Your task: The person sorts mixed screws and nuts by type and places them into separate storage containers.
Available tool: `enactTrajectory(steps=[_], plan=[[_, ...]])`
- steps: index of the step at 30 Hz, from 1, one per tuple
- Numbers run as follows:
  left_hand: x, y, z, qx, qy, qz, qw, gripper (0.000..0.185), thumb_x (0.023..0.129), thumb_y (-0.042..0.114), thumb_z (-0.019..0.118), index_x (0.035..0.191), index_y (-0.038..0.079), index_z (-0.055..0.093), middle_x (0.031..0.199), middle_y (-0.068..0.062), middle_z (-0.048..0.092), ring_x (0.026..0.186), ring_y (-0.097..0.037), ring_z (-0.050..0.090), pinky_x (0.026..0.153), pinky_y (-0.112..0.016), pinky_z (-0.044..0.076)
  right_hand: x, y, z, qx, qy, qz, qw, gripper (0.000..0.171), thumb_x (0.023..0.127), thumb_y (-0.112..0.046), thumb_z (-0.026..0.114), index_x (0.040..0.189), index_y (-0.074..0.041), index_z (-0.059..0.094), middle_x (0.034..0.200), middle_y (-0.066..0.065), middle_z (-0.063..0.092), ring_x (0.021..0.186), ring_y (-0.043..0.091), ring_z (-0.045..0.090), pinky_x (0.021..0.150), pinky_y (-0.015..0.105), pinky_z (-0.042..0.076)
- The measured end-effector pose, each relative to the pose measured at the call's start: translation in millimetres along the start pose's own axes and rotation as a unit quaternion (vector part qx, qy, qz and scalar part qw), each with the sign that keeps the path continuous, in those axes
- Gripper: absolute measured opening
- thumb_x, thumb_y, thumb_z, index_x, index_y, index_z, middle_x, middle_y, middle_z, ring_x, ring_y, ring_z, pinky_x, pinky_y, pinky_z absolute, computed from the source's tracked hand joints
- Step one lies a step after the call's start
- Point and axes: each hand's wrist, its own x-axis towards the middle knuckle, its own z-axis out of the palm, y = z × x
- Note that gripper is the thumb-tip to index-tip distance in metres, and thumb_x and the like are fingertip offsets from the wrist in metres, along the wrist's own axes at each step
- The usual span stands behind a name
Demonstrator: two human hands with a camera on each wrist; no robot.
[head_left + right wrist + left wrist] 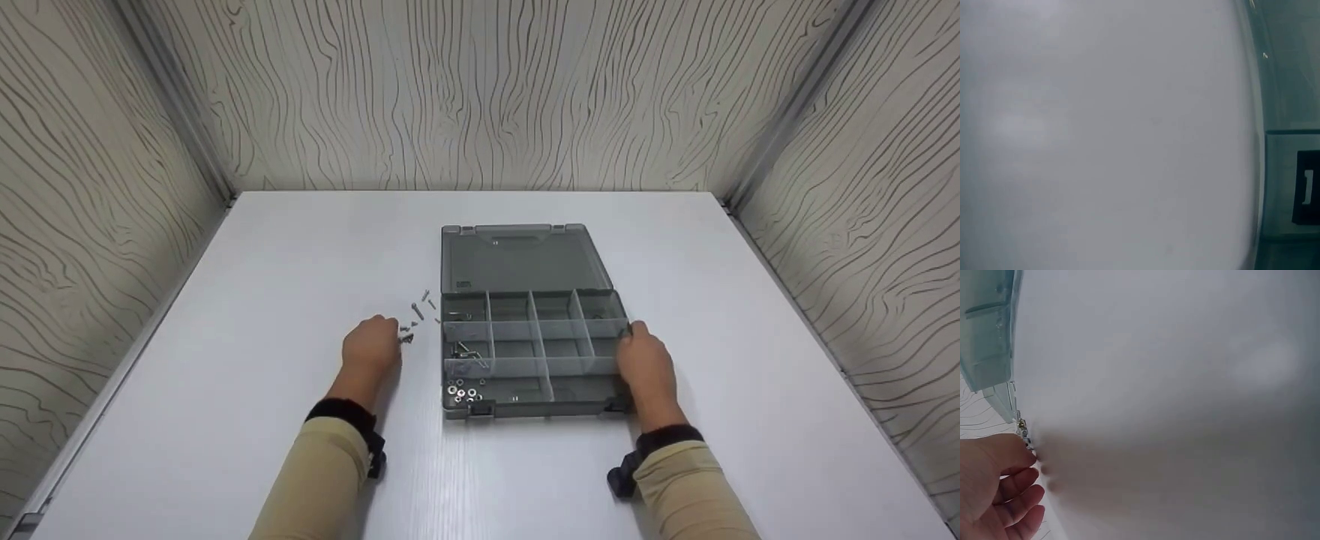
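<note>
A grey transparent compartment box (547,409) lies on the table with its lid (525,266) folded open toward the back. My right hand (648,367) grips its right wall; the right wrist view has the box side at its right edge, without the hand. To the left of the box, my left hand (372,345) is down by a scatter of small screws (417,311). Its thumb and bent fingers (1019,503) come together beside several metal pieces (1022,429); I cannot tell whether they pinch one. Nuts (461,392) lie in the front-left compartment, longer screws (466,351) in the one behind.
Clear dividers (517,366) split the box into rows of compartments. The white table (300,262) reaches back to a wood-grain panel (480,97), with similar panels on both sides. One tiny piece (495,243) shows on the lid.
</note>
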Motion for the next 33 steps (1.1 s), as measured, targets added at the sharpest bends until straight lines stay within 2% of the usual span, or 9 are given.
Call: enactTrajectory(steps=[5,9,16,20,24,29,33], plan=[[0.2,1.5,-1.9,-0.001,0.004,0.006,1.0,0.016,0.086,0.01,0.056,0.101,0.006,0.061,0.089,-0.009,0.059,0.088,-0.024,0.059,0.077,-0.036,0.052,0,0,0,0.0,0.001,-0.001,1.0,0.042,0.095,-0.016,0.027,0.129,0.007,0.037,0.111,0.031,0.053,0.101,0.043,0.053,0.08,0.051,0.046],[0.1,6.4,-10.5,-0.03,0.024,0.024,0.999,0.025,0.081,0.014,0.063,0.104,0.006,0.059,0.09,-0.009,0.062,0.086,-0.024,0.06,0.076,-0.036,0.051,0,0,1,0.003,0.005,-0.003,1.0,0.042,0.095,-0.016,0.027,0.129,0.006,0.038,0.112,0.031,0.054,0.101,0.043,0.053,0.08,0.051,0.045],[-1.9,27.9,-28.2,-0.083,0.078,0.076,0.9906,0.01,0.077,0.009,0.063,0.085,0.01,0.056,0.073,-0.002,0.058,0.068,-0.019,0.056,0.06,-0.033,0.049,0,1,0,0.007,0.007,-0.007,1.0,0.042,0.095,-0.016,0.026,0.128,0.006,0.039,0.112,0.031,0.054,0.101,0.043,0.053,0.081,0.051,0.045],[-7.9,45.6,-35.7,-0.111,0.08,0.099,0.9856,0.012,0.078,0.011,0.065,0.081,0.013,0.054,0.07,0.001,0.054,0.066,-0.015,0.053,0.059,-0.029,0.048,0,0,-1,0.004,0.002,-0.006,1.0,0.042,0.095,-0.016,0.027,0.129,0.006,0.038,0.112,0.032,0.053,0.102,0.044,0.053,0.082,0.051,0.045],[-15.1,60.2,-39.2,-0.12,0.07,0.143,0.9799,0.011,0.078,0.009,0.065,0.08,0.013,0.054,0.072,0.003,0.054,0.067,-0.013,0.054,0.061,-0.027,0.048,1,-1,-1,0.004,-0.002,0.0,1.0,0.042,0.095,-0.017,0.026,0.128,0.006,0.038,0.111,0.031,0.054,0.101,0.043,0.053,0.081,0.051,0.045],[-22.0,70.4,-37.9,-0.1,0.067,0.197,0.973,0.008,0.078,0.007,0.062,0.078,0.014,0.057,0.075,0.002,0.056,0.071,-0.015,0.055,0.06,-0.027,0.048,0,-2,-2,0.007,-0.003,0.013,1.0,0.043,0.096,-0.019,0.024,0.128,0.005,0.039,0.109,0.028,0.055,0.101,0.041,0.054,0.079,0.049,0.046],[-22.8,72.7,-33.6,-0.079,0.067,0.205,0.9733,0.005,0.079,0.011,0.062,0.08,0.015,0.062,0.077,0.002,0.061,0.074,-0.016,0.058,0.061,-0.028,0.049,-1,-2,-1,0.006,-0.003,0.015,1.0,0.043,0.096,-0.019,0.024,0.128,0.005,0.039,0.109,0.028,0.055,0.101,0.04,0.054,0.079,0.049,0.046]])
